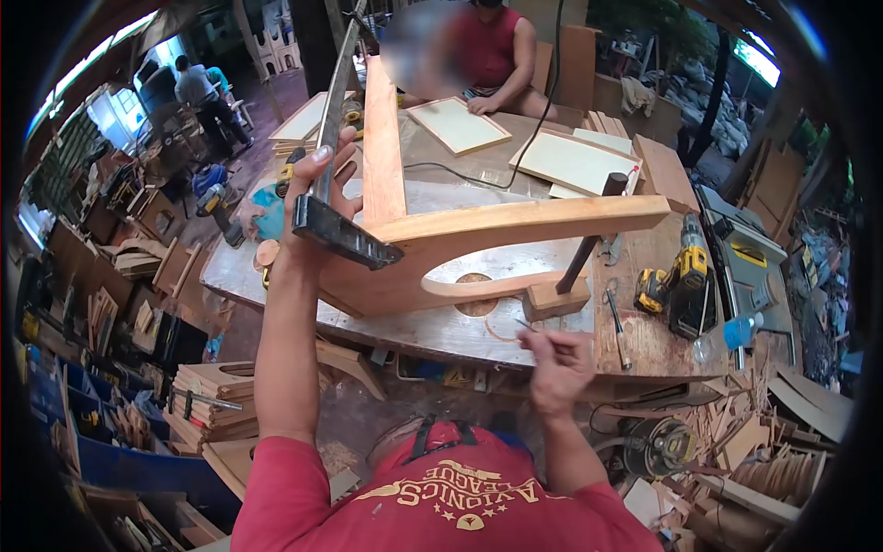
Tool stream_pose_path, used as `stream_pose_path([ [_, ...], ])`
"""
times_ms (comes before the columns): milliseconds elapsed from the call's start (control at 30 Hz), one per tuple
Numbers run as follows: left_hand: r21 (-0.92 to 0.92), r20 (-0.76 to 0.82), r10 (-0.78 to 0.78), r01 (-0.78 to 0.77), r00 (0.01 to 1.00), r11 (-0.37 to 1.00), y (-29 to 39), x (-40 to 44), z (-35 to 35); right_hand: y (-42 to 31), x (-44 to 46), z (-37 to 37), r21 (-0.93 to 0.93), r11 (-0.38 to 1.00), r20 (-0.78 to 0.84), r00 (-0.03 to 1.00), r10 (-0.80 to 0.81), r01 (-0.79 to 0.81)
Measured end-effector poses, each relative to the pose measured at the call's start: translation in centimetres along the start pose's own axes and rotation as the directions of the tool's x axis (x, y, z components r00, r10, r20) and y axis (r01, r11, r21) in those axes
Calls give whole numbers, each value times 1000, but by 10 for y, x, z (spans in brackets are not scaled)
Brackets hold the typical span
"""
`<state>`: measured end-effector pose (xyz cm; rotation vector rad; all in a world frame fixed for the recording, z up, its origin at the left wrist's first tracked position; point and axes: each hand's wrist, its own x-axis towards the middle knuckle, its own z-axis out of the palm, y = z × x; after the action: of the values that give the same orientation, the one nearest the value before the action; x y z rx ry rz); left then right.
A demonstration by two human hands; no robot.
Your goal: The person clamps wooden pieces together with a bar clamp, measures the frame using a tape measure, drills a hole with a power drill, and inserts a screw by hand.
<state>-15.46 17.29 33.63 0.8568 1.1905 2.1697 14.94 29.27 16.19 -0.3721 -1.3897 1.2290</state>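
Note:
My left hand (324, 184) is wrapped round the steel bar of a long bar clamp (338, 92), close to its black jaw. The jaw lies against a curved wooden piece (533, 219), which is joined to a long straight board (383, 138) running away from me. My right hand (558, 368) is closed in a pinch below the table's front edge area. A thin dark tip shows past its fingers, too small to name. Just beyond it, a wooden mallet (556, 300) stands on its head, its dark handle slanting up beside the curved piece.
On the right of the worktable (432, 331) are a yellow cordless drill (690, 262) and a slim metal tool (614, 317). Across from me a person (497, 55) handles a framed panel (460, 124). Stacked wood pieces (216, 405) and scraps crowd the floor.

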Motion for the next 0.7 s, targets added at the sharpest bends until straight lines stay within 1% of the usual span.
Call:
stream_pose_path([
  [33, 49, -4, -10, 11, 1000, 999, 3, -4, 4, -2, -4, 32, -69, 984, 56, 985, -164, 167],
  [67, 49, 33, -14, 12, 999, 999, 4, -5, 6, -28, 5, 58, -170, 946, 112, 959, -260, 277],
  [100, 53, 70, -14, 10, 997, 999, 6, -6, 9, -40, 12, 84, -133, 902, 73, 911, -405, 412],
  [200, 59, 133, -7, -1, 991, 998, 4, -1, -1, -35, 19, 123, -98, 862, 123, 866, -485, 497],
  [233, 55, 148, -12, 3, 989, 998, 1, 1, -4, -29, 21, 127, -90, 847, 172, 845, -506, 525],
  [267, 52, 161, -13, 5, 987, 999, 3, 0, -4, -32, 19, 133, -43, 917, 148, 910, -387, 397],
  [300, 83, 91, -33, 26, 995, 996, 6, -6, 1, -35, 17, 140, 8, 965, 134, 956, -261, 262],
  [333, 77, 98, -35, 28, 995, 997, 5, -5, -2, -36, 14, 144, 56, 992, 129, 984, -124, 117],
  [367, 68, 105, -38, 31, 994, 997, 2, -4, -5, -28, 14, 145, 30, 973, 134, 964, -230, 228],
  [433, 66, 128, -37, 29, 991, 997, -4, 2, -10, -4, 24, 146, -20, 893, 157, 883, -442, 450],
  [533, 94, 138, -41, 29, 990, 995, -9, 5, -20, -15, 25, 152, -24, 899, 147, 891, -429, 437],
  [633, 102, 125, -39, 27, 991, 994, -10, 3, -18, -4, 23, 154, 9, 904, 161, 891, -424, 428],
  [700, 111, 128, -38, 24, 991, 994, -5, 1, -14, -10, 20, 154, -18, 919, 136, 912, -388, 393],
])
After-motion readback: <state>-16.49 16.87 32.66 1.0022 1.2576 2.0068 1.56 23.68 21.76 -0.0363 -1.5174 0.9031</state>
